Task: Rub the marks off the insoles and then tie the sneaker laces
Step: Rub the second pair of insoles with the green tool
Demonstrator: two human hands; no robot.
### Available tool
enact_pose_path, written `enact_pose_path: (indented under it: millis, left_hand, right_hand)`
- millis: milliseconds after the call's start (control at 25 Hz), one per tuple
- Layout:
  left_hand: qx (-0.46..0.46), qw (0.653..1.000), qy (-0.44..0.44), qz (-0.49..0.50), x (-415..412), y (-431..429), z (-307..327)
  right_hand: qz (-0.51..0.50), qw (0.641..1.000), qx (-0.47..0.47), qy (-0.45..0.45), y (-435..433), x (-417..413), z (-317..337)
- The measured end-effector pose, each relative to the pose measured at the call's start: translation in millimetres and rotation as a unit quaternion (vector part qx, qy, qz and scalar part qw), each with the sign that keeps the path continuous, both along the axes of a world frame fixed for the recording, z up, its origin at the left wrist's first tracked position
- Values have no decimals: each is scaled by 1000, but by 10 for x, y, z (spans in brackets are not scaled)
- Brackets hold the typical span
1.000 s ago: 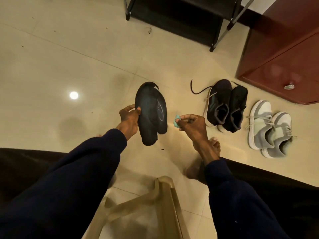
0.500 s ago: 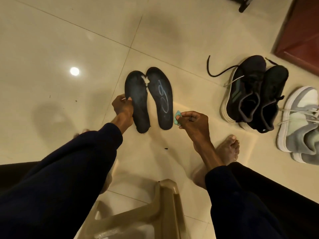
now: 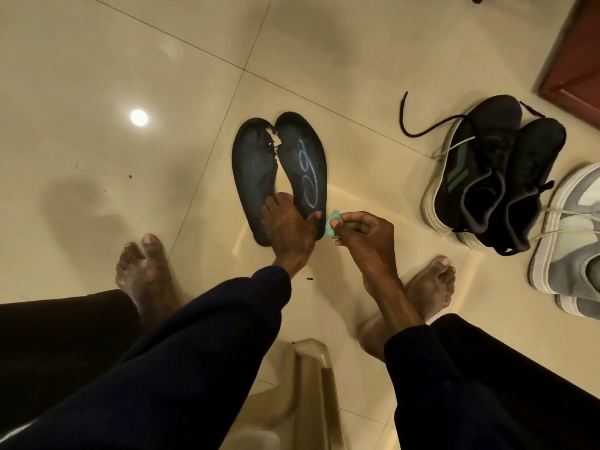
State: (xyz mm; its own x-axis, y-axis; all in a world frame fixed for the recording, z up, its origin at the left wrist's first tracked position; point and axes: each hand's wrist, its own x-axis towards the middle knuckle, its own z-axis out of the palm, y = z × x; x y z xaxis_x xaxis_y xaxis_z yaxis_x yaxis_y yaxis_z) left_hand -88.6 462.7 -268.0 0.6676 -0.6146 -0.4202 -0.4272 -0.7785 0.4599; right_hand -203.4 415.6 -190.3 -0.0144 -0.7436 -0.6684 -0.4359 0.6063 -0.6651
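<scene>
Two black insoles lie side by side on the tiled floor, toes pointing away from me. The left insole [image 3: 253, 164] has a torn white patch near its toe. The right insole [image 3: 305, 151] carries a pale blue scribbled mark [image 3: 308, 180]. My left hand [image 3: 289, 225] rests flat over the heel ends of both insoles, thumb on the right one. My right hand [image 3: 367, 238] pinches a small teal eraser [image 3: 332, 227] just right of that heel. A pair of black sneakers [image 3: 480, 164] stands to the right, one black lace [image 3: 418, 131] trailing loose.
Grey-and-white sneakers [image 3: 571, 228] with loose white laces sit at the right edge. A red-brown cabinet [image 3: 574, 66] fills the top right corner. My bare feet [image 3: 146, 271] flank the insoles, and a beige plastic stool [image 3: 311, 384] is below between my legs.
The insoles went from held up in my left hand to lying flat on the floor. My left hand slid right onto both heels. The eraser stayed pinched in my right hand.
</scene>
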Motion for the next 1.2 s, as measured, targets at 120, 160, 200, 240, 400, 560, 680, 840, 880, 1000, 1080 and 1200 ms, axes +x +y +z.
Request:
enact_pose_path:
  millis: [120, 160, 200, 240, 400, 560, 680, 840, 880, 1000, 1080, 1200]
  left_hand:
    - [12, 1000, 13, 15, -128, -64, -48]
    - [6, 998, 43, 35, -129, -80, -75]
    - [-9, 994, 91, 53, -126, -87, -78]
    - [-32, 986, 145, 75, -114, -96, -45]
    - [-51, 926, 350, 134, -40, -83, 419]
    - [-86, 868, 478, 100, 183, 4, 1239]
    - [-125, 823, 548, 79, 364, 31, 2062]
    - [-198, 759, 620, 4, 562, 209, 3411]
    - [-212, 750, 626, -19, 584, 309, 3706]
    - [-228, 700, 676, -29, 600, 609, 4302]
    - [-233, 670, 705, -17, 595, 890, 4574]
    - [-241, 680, 692, -26, 646, 1283, 4760]
  right_hand:
    - [-2, 1000, 3, -3, 5, -66, -1]
    - [-5, 1000, 4, -4, 4, -82, 8]
    - [-7, 1000, 3, -5, 5, -96, 28]
    - [-8, 1000, 2, -5, 2, -102, 57]
    - [1, 999, -44, -9, -59, -99, 436]
    - [35, 991, -124, -40, -157, -22, 1277]
    - [87, 980, -172, -43, -181, 103, 1974]
    - [126, 949, -289, -27, -40, 258, 3065]
    - [140, 936, -323, -16, 56, 255, 3309]
    - [184, 894, -409, 7, 393, 188, 3788]
    - [215, 864, -456, 7, 726, 135, 4037]
    - [249, 828, -503, 8, 1212, 133, 4218]
